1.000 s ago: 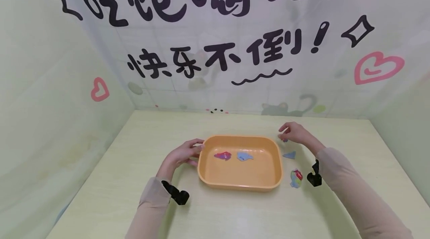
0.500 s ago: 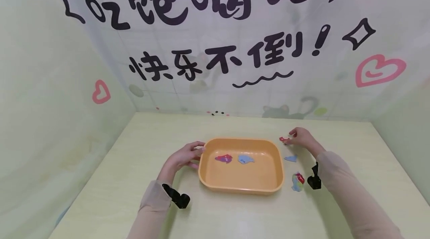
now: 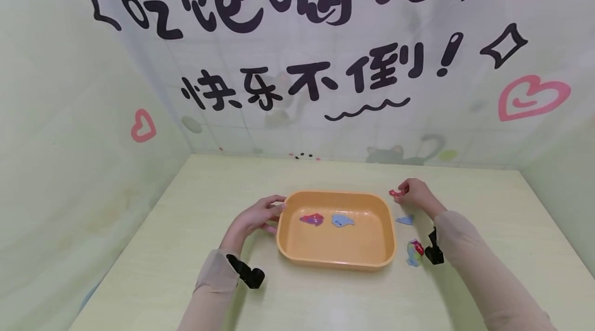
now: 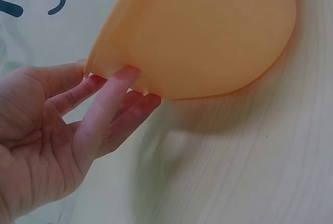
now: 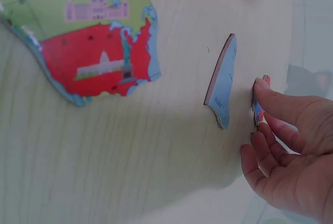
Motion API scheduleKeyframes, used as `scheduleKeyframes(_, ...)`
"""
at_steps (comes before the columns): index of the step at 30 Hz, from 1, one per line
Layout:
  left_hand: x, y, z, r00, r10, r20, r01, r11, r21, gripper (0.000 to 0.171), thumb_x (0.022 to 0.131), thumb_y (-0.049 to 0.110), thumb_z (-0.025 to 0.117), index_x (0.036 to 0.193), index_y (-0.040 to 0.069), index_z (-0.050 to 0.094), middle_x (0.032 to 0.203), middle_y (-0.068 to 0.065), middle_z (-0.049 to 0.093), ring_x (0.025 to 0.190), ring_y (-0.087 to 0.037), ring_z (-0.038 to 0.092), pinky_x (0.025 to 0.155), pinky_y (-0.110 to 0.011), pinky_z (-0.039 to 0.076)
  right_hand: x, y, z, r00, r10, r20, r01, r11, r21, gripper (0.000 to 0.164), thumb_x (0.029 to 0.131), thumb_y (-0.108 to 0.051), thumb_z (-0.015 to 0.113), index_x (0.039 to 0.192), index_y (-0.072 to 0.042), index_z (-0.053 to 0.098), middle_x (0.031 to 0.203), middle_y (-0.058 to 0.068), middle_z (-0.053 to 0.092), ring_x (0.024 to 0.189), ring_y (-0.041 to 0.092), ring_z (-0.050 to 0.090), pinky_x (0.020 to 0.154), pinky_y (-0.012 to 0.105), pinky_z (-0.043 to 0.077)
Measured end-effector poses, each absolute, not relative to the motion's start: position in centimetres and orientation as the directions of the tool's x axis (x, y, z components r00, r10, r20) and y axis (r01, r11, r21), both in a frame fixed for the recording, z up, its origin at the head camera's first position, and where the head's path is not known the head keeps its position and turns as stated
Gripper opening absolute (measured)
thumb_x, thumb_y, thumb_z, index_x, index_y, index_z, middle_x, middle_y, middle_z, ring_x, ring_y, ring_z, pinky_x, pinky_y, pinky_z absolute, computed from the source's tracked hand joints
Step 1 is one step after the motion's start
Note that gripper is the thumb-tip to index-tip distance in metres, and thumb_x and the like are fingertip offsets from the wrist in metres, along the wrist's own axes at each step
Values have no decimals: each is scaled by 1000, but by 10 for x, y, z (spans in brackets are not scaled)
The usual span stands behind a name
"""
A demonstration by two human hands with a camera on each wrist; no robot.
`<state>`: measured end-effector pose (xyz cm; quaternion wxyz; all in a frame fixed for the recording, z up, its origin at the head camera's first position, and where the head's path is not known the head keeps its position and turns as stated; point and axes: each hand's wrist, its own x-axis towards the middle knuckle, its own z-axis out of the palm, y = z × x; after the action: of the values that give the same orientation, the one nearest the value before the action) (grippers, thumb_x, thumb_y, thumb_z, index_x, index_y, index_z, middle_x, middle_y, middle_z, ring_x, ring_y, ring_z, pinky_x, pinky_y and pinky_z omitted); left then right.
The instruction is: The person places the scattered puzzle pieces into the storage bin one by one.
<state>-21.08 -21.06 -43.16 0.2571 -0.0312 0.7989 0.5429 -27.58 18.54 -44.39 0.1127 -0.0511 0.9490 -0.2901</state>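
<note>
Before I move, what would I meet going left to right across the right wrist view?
Large multicoloured map piece, slim blue piece, right hand pinching a small piece.

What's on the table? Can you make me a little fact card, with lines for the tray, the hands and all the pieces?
Orange tray: flat on the table
Inside it: a red-and-purple piece, a light blue piece
Left hand: holds the tray's edge
Right hand: pinches a small red-and-blue piece
Outside the tray, right side: a pointed blue piece, a colourful map piece
</note>
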Motion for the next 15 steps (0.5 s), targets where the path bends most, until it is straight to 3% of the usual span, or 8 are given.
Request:
scheduleKeyframes(10, -211, -210, -431, -867, 241, -437, -316, 413, 854, 39, 97, 27, 46, 132, 12, 44, 124, -18, 54, 103, -27, 61, 63, -33, 58, -273, 187, -433, -964, -177, -199, -13, 777, -629, 22, 76, -4, 68, 93, 9, 62, 83, 16, 61, 71, 18, 51, 58, 22, 46)
scheduleKeyframes(15, -210, -211, -431, -872, 225, -434, -318, 413, 853, 39, 96, 27, 46, 132, 12, 44, 125, -19, 53, 103, -27, 61, 61, -32, 58, -272, 190, -424, -957, -208, -204, -13, 732, -681, 20, 77, -1, 66, 93, 10, 61, 78, 11, 60, 65, 11, 52, 59, 24, 51)
